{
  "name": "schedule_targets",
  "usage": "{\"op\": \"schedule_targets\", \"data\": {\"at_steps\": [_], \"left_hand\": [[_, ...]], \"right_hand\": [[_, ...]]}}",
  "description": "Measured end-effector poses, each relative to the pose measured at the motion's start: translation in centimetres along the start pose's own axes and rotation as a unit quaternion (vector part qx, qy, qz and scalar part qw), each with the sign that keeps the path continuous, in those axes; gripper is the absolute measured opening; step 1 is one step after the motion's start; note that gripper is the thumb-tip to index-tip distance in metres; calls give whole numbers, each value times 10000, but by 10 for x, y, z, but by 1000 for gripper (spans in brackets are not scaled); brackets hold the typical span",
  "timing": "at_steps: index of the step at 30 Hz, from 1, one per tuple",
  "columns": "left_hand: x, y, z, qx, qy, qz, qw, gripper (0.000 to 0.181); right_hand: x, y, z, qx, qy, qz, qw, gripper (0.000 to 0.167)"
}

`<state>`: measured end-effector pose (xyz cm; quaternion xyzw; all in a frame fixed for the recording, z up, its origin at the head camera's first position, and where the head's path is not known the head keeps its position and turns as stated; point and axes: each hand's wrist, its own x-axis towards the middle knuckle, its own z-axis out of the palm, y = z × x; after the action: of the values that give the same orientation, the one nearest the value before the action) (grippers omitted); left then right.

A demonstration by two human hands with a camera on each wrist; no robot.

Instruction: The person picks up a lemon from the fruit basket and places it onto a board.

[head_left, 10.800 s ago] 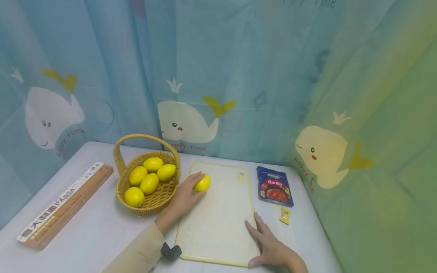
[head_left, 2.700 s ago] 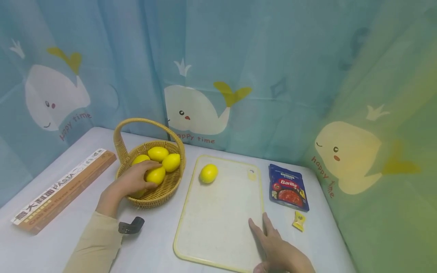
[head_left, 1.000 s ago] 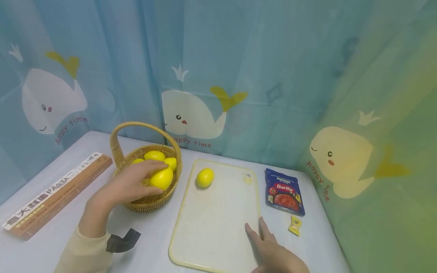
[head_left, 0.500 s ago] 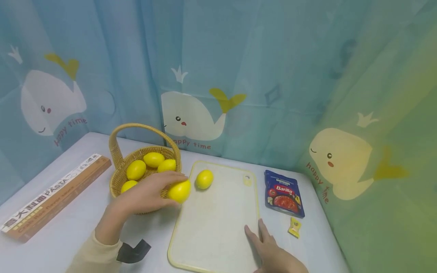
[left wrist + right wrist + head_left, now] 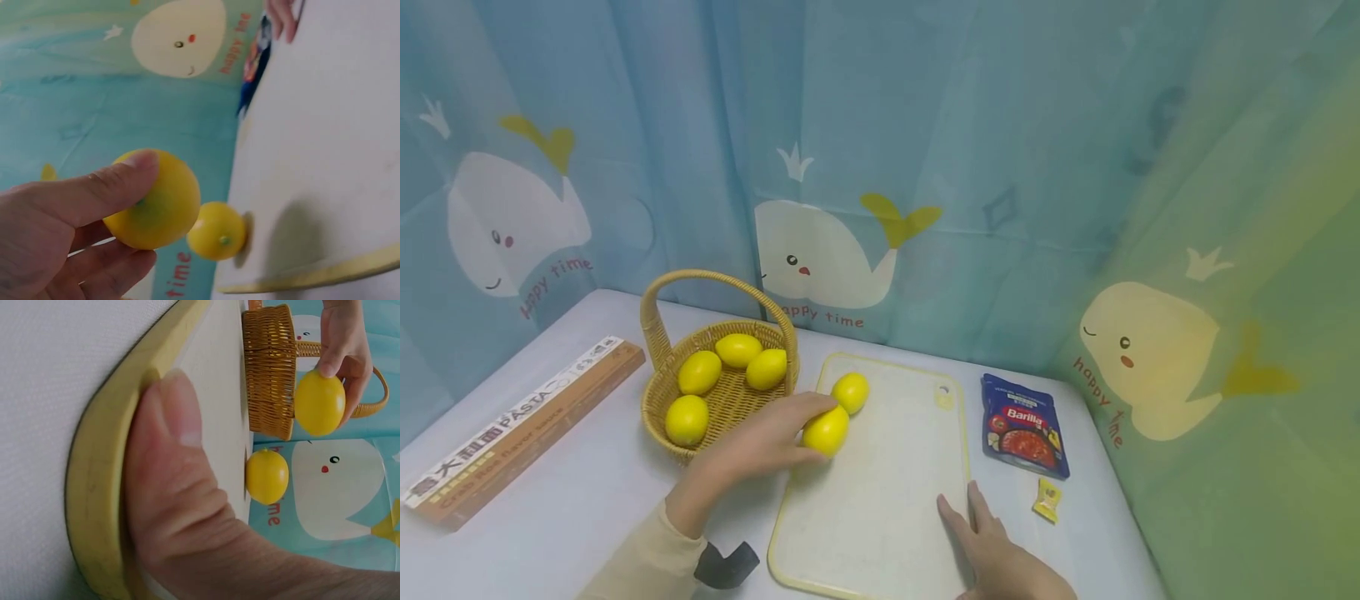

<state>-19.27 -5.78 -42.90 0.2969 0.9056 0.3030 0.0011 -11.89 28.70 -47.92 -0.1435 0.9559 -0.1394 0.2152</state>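
My left hand (image 5: pixel 767 437) holds a yellow lemon (image 5: pixel 826 431) between thumb and fingers, raised above the left side of the white cutting board (image 5: pixel 887 500). The left wrist view shows the held lemon (image 5: pixel 156 200) clear of the board, whose surface carries a shadow. A second lemon (image 5: pixel 851 392) lies on the board's upper left part. My right hand (image 5: pixel 1000 550) rests at the board's right edge with fingers spread; in the right wrist view its thumb (image 5: pixel 181 412) lies along the yellow rim. Several lemons (image 5: pixel 699 372) sit in the wicker basket (image 5: pixel 730 408) left of the board.
A long pasta box (image 5: pixel 527 433) lies at the left of the white table. Right of the board are a blue Barilla sauce pouch (image 5: pixel 1024 425) and a small yellow packet (image 5: pixel 1047 500). A whale-print curtain (image 5: pixel 850 125) hangs behind. The basket's arched handle (image 5: pixel 715 277) stands up.
My left hand has lifted a lemon out of the basket and carried it right, over the board. Earlier, it set the first lemon on the board. My right hand stays at the board's edge.
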Motion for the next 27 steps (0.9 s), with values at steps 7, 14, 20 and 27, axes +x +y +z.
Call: {"op": "schedule_targets", "data": {"at_steps": [7,14,20,27], "left_hand": [[7,-1,18,61,-172,-38,9998,66],[8,-1,28,122,-403,-284,9987,67],[6,-4,33,148,-376,-259,9988,66],[6,-6,36,229,-363,-353,9985,66]], "right_hand": [[1,0,0,24,-87,89,9999,116],[1,0,0,16,-125,154,9998,116],[1,-1,0,14,-116,228,9997,117],[0,-1,0,75,-21,92,9999,117]]}}
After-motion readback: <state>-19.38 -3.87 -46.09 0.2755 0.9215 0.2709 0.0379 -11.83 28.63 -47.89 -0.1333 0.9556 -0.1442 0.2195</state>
